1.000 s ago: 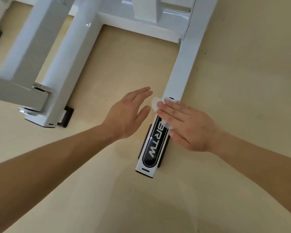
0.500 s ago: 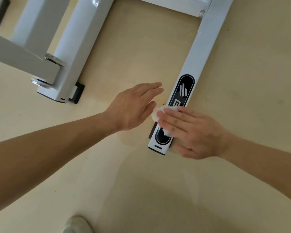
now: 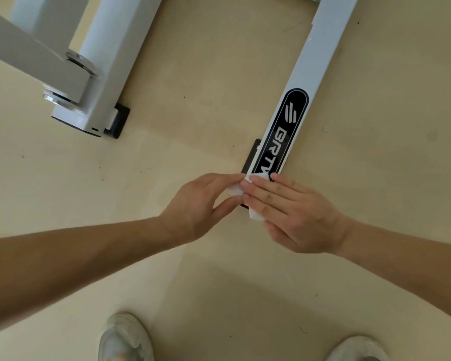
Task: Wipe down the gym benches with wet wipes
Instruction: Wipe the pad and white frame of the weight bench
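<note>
A white wet wipe (image 3: 234, 190) lies crumpled over the near end of the gym bench's white base rail (image 3: 320, 56), just below its black BRTW label (image 3: 284, 134). My right hand (image 3: 294, 214) presses flat on the wipe with straight fingers and covers the rail's end. From the left comes my left hand (image 3: 201, 204), whose fingertips touch the wipe's left edge while its thumb sits just below. Most of the wipe is hidden under my right fingers.
A second white frame leg (image 3: 102, 69) with a bolted crossbar stands at upper left on a black rubber foot (image 3: 119, 121). The floor (image 3: 193, 105) is beige. My two light shoes (image 3: 125, 337) (image 3: 357, 347) show at the bottom edge.
My right hand has slid the wipe down the rail to its near end, uncovering the label. My left hand has closed in and now touches the wipe.
</note>
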`<action>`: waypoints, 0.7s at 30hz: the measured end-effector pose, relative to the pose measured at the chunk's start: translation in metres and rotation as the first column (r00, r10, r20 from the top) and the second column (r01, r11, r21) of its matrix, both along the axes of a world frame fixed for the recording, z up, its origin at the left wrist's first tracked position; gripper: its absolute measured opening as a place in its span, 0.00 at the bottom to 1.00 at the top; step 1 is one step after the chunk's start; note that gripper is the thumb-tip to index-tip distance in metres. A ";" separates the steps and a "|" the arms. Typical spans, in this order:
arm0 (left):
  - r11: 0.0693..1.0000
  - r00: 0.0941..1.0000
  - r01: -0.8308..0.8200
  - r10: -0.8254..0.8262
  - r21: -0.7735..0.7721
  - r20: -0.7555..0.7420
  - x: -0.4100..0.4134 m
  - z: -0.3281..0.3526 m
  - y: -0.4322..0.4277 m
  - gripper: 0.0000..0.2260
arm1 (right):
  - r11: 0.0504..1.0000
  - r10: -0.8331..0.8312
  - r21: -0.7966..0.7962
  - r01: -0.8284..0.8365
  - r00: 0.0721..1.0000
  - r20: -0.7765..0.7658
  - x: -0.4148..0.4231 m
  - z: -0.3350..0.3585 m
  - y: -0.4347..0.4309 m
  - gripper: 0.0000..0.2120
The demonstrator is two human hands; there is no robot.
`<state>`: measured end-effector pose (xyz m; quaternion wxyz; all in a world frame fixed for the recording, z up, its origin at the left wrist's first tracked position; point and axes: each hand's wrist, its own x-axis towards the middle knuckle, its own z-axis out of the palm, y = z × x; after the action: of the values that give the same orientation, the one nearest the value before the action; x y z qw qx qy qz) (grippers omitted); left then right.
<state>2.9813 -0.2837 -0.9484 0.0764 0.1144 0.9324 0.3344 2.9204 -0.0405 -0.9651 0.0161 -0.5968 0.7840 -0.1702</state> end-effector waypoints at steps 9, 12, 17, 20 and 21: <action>0.969 0.973 -0.219 0.226 0.119 -0.051 -0.073 0.026 -0.003 0.05 | 0.944 -0.265 -0.203 0.262 0.964 0.011 -0.054 0.018 -0.002 0.07; 0.963 0.971 -0.212 0.226 0.169 -0.071 -0.086 0.034 -0.007 0.06 | 0.900 -0.378 -0.190 0.393 0.919 0.109 -0.064 0.031 -0.010 0.11; 0.958 0.980 -0.178 0.194 0.224 -0.052 -0.080 0.035 -0.001 0.06 | 0.808 -0.536 -0.011 0.589 0.742 0.403 -0.064 0.046 -0.034 0.25; 0.945 0.972 -0.220 0.234 0.244 -0.031 -0.082 0.036 -0.005 0.05 | 0.770 -0.564 -0.003 0.638 0.682 0.465 -0.072 0.053 -0.041 0.15; 0.934 0.964 -0.255 0.264 0.251 -0.004 -0.083 0.036 -0.007 0.05 | 0.759 -0.553 0.031 0.650 0.620 0.557 -0.076 0.055 -0.041 0.14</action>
<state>2.8986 -0.2906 -0.9124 -0.0009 0.0053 0.8912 0.4536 2.8449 -0.0813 -0.9103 0.1234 -0.2254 0.8832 -0.3923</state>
